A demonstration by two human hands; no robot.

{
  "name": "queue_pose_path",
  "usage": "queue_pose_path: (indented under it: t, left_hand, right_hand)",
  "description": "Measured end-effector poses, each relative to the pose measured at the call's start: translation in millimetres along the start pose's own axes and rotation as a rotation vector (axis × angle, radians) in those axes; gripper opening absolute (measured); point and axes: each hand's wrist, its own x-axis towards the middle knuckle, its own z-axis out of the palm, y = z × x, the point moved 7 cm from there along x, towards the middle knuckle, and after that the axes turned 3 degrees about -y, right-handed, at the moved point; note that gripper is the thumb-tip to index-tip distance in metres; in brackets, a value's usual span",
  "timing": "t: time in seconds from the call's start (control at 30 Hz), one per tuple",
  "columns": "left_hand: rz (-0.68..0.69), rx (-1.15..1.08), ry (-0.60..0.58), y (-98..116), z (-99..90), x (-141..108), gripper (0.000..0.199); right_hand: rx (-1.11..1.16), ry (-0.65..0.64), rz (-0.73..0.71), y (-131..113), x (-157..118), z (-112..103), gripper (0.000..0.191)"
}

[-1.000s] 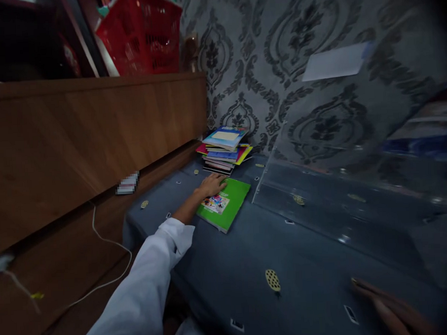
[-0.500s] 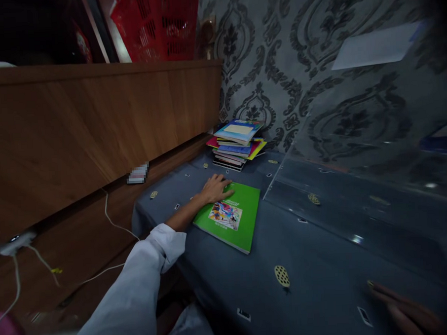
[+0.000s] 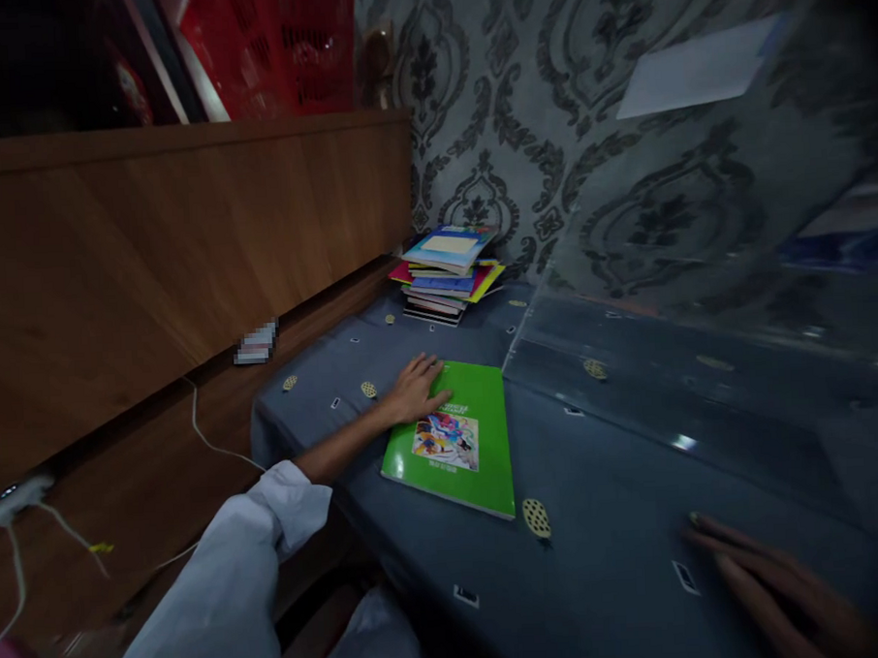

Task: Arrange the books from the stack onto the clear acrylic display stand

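Note:
A green book (image 3: 481, 463) with a colourful picture on its cover lies flat on the dark cloth. My left hand (image 3: 417, 393) rests on its upper left edge, fingers stretched out and palm down. Low at the right, my right hand (image 3: 777, 586) is over the cloth, apart from the book. Its fingers are extended and I see nothing held in them, though it is dim there. Behind the green book stands an uneven stack of books (image 3: 447, 270), with a blue-covered one on top.
A grey-blue cloth with a pineapple print covers the table (image 3: 602, 584). A clear plastic sheet (image 3: 675, 396) lies along the wall side. On the left is a wooden cabinet (image 3: 187, 224) bearing a red basket (image 3: 274, 50). White cables (image 3: 211, 436) hang beside the table.
The green book has turned a little under my left hand, and its near edge has come closer. My right hand has moved slightly further into view. The view has shifted a little.

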Motion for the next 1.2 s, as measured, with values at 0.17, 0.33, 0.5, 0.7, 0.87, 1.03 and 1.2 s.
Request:
queue_pose_path:
  t: [0.17, 0.33, 0.5, 0.7, 0.87, 1.03, 1.2]
  left_hand:
    - [-0.037, -0.005, 0.022, 13.2, 0.6, -16.5, 0.062]
    - [-0.003, -0.009, 0.064, 37.8, 8.4, -34.0, 0.06]
    - [0.094, -0.055, 0.117, 67.1, 16.5, -40.6, 0.059]
    - [0.182, -0.078, 0.045, 114.7, 31.5, -26.5, 0.06]
    - [0.236, -0.11, -0.022, 163.5, 45.9, -11.3, 0.06]
    - [0.278, -0.179, -0.042, 202.0, 61.9, -0.1, 0.06]
    - [0.366, -0.338, -0.026, 214.9, 66.8, 4.3, 0.049]
  right_hand:
    - [0.042, -0.083, 0.005, -29.4, -0.1, -3.8, 0.039]
    - [0.029, -0.005, -0.032, -44.9, -2.0, -6.3, 0.046]
    - [0.04, -0.04, -0.046, -53.7, -5.8, -3.9, 0.036]
    - [0.046, -0.032, -0.065, -59.7, -9.9, -2.7, 0.031]
    - [0.055, -0.003, -0.028, -61.0, -11.9, -5.5, 0.038]
    - [0.003, 0.027, 0.049, -50.1, -11.9, -9.0, 0.041]
    - [-0.053, 0.054, 0.082, -37.0, -14.4, -12.8, 0.039]
